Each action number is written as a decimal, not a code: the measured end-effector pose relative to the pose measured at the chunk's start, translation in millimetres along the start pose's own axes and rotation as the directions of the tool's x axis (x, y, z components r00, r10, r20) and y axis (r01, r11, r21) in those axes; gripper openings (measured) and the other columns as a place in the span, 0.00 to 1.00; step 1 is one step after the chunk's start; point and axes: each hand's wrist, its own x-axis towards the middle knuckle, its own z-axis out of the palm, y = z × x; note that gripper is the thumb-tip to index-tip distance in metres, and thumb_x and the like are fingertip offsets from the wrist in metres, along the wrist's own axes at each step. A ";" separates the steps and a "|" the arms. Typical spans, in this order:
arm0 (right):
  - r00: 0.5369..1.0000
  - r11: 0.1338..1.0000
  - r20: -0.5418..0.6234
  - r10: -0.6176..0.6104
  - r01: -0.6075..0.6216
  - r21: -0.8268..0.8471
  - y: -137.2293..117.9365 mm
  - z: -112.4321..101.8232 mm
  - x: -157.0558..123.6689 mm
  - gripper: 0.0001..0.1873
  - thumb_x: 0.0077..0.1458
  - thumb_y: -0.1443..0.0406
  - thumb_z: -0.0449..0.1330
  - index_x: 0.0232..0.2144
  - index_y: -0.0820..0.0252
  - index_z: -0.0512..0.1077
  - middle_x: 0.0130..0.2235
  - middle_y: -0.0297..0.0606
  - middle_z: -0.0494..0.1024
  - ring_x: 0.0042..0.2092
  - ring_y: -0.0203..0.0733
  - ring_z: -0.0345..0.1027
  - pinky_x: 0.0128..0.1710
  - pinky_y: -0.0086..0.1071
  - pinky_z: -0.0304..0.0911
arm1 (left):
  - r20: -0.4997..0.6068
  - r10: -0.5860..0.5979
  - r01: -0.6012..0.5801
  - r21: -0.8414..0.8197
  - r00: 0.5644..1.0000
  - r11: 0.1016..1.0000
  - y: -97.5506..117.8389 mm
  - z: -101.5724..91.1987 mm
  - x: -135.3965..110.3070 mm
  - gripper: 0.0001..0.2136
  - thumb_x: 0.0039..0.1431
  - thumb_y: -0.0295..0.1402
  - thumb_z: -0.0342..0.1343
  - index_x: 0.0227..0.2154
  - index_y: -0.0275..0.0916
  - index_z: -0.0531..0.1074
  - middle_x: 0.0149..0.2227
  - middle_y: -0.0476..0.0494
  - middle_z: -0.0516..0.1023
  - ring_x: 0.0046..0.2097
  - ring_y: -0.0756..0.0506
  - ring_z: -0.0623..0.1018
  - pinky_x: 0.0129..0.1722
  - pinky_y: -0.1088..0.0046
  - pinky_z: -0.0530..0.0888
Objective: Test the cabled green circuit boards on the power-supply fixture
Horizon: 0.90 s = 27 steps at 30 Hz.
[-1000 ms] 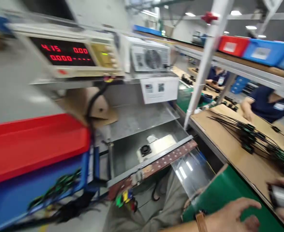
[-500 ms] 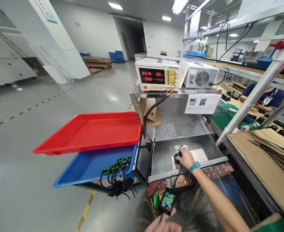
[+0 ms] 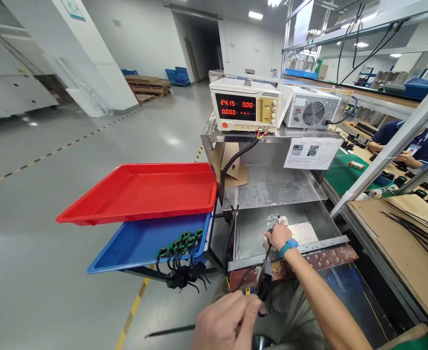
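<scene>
My right hand [image 3: 277,236], with a blue wristband, reaches into the steel test bay [image 3: 250,228]. Its fingers are curled round a small black part on the white fixture block [image 3: 303,232]. A black cable [image 3: 268,257] runs from that hand down to a small black module [image 3: 264,288]. My left hand [image 3: 226,321] is low in the view, closed round the lower end of this module. The module shows edge-on, so its face is hidden.
A power supply [image 3: 245,104] reading 24.15 and a fan-fronted unit [image 3: 312,112] stand on the steel shelf. To the left are a red tray [image 3: 144,189] and a blue tray [image 3: 141,248] holding green-and-black cabled parts [image 3: 180,240]. On the right, a slanted white pole [image 3: 388,155], a cardboard bench [image 3: 399,228] and a seated co-worker [image 3: 410,143].
The view swung from the bench to the test stand. My right hand stays on the fixture part. My left hand has risen into view and turned the module edge-on.
</scene>
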 end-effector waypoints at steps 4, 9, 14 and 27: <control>0.966 0.960 0.062 -0.252 0.241 0.145 -5.0 -28.7 -35.0 0.21 0.70 0.53 0.52 0.40 0.65 0.75 0.45 0.51 0.76 0.50 0.53 0.70 0.49 0.39 0.65 | 0.222 0.555 -0.597 0.270 0.802 0.755 16.7 43.5 17.2 0.18 0.64 0.35 0.57 0.17 0.41 0.70 0.16 0.47 0.69 0.20 0.48 0.65 0.20 0.66 0.51; 0.701 0.519 0.410 -0.584 -0.066 0.852 -8.6 -33.8 -100.0 0.33 0.61 0.38 0.54 0.43 0.62 0.70 0.31 0.37 0.75 0.27 0.38 0.68 0.27 0.29 0.63 | 0.356 0.726 -0.774 -0.012 0.588 0.633 -0.2 127.1 8.9 0.26 0.71 0.37 0.43 0.14 0.40 0.66 0.15 0.45 0.66 0.21 0.47 0.59 0.20 0.67 0.49; 0.831 0.410 0.354 -0.428 -0.171 0.896 11.9 -21.7 -137.9 0.32 0.56 0.38 0.61 0.38 0.63 0.71 0.23 0.29 0.65 0.21 0.32 0.55 0.21 0.25 0.51 | 0.064 0.574 -0.546 -0.235 0.816 0.804 -15.8 116.0 -15.4 0.20 0.72 0.35 0.44 0.23 0.42 0.69 0.20 0.45 0.71 0.26 0.46 0.67 0.27 0.66 0.60; 0.910 0.599 0.217 -0.353 0.041 0.800 30.5 2.4 -180.1 0.23 0.65 0.46 0.56 0.41 0.59 0.75 0.28 0.33 0.67 0.31 0.39 0.59 0.31 0.31 0.53 | 0.441 -0.554 0.651 -0.713 0.706 0.261 -47.8 45.6 -3.9 0.20 0.49 0.48 0.67 0.27 0.37 0.69 0.24 0.49 0.72 0.24 0.53 0.69 0.22 0.80 0.63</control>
